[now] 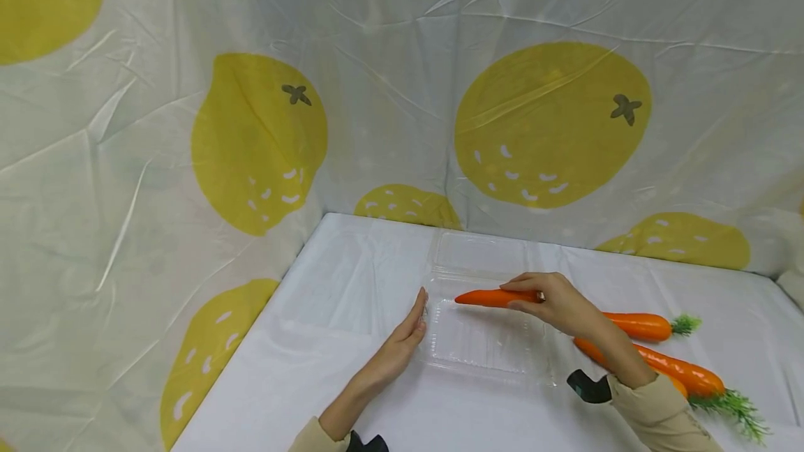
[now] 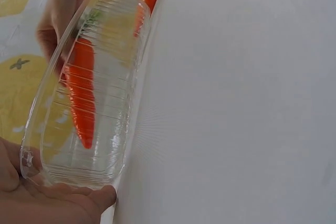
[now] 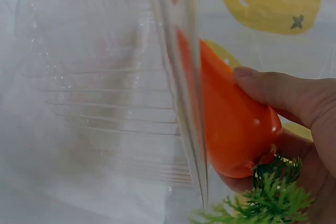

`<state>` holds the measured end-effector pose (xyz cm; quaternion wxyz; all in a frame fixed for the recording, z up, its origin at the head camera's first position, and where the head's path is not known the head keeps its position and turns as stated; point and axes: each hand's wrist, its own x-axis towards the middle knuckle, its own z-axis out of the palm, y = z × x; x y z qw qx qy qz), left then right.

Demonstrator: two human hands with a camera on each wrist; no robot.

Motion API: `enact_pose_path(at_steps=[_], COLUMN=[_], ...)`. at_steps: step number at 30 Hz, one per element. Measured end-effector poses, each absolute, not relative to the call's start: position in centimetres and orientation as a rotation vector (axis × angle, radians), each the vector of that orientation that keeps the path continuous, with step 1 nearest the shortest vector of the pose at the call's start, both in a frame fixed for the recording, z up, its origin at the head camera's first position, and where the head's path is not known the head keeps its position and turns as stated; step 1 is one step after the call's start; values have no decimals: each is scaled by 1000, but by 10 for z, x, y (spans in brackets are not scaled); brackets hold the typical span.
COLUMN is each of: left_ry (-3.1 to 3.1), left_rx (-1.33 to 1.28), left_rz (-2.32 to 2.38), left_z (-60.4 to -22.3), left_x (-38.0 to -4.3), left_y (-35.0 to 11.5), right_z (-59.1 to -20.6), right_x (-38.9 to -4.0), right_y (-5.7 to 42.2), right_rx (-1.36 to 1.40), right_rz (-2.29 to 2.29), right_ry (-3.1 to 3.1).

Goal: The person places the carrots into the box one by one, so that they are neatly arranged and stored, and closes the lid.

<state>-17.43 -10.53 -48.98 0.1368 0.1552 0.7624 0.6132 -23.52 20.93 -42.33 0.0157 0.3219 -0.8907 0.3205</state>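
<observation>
An orange carrot with green fronds is held by its thick end in my right hand [image 1: 555, 302], thumb on one side and fingers on the other. The carrot [image 1: 484, 297] points left over a clear plastic container [image 1: 477, 361]. In the right wrist view, the container's wall [image 3: 181, 103] overlaps part of the carrot [image 3: 236, 124], and the fronds [image 3: 275, 195] hang by the palm. My left hand [image 1: 398, 347] rests against the container's left side with its fingers extended. The left wrist view shows those fingertips [image 2: 107, 196] at the container's end wall.
More carrots [image 1: 685, 368] with green tops lie to the right on the white tablecloth [image 1: 326, 284], partly behind the right forearm. The container's open lid [image 1: 480, 252] lies toward the back. A lemon-print curtain [image 1: 389, 89] encloses the back and left side of the table.
</observation>
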Motion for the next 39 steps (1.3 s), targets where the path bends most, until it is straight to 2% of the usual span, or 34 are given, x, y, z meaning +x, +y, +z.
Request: enact_pose_path(at_steps=[15, 39], left_ry=[2215, 2213], left_rx=[450, 471], left_rz=[1781, 1775], left_z=[-489, -488], left_x=[-174, -172], left_y=[-105, -104], right_z=[-434, -409], right_x=[-239, -239], right_y=[199, 183], right_rx=[1077, 1043], right_rz=[1068, 1057], right_ry=[-2752, -2860])
